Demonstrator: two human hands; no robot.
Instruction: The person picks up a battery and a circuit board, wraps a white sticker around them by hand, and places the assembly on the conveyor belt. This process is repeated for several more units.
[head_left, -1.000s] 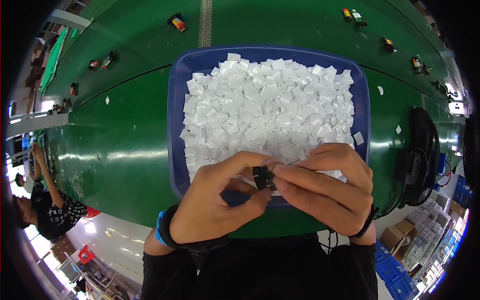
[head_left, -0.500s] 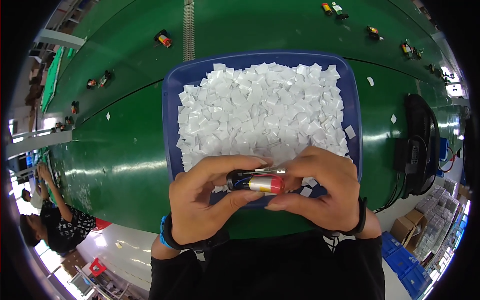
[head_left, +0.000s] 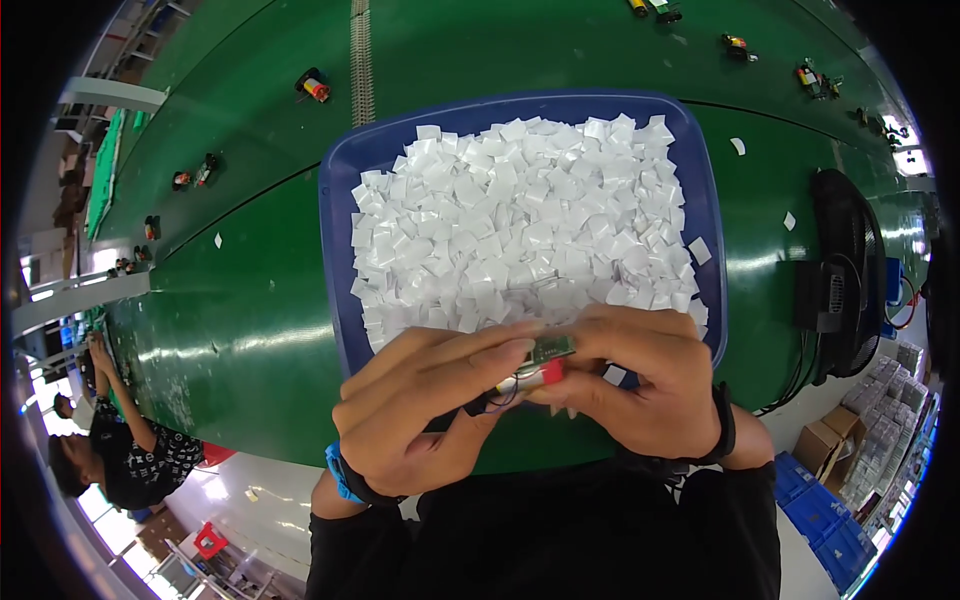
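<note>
Both of my hands hold a small wired battery assembly over the near edge of a blue plastic tub [head_left: 337, 240]. Its cylindrical battery [head_left: 541, 376] is silver with a red end. A small green circuit board [head_left: 552, 349] lies along the battery's far side, and a thin dark wire loops near it. My left hand [head_left: 415, 405] closes over the left end, hiding most of that part. From the right, my right hand [head_left: 650, 375] pinches the red end and the board's edge. White square film pieces [head_left: 520, 225] fill the tub in a loose heap.
Similar battery assemblies lie along the green table [head_left: 240, 310], one of them [head_left: 314, 86] beyond the tub's far left corner. A black fan-like device [head_left: 845, 270] with cables stands at right. Another person [head_left: 130, 440] works at far left. Blue crates [head_left: 820, 520] sit lower right.
The assembly has been turned in my hands, so the green board's face now shows. My left fingers have moved over its left end, covering the black part. The view has shifted slightly.
</note>
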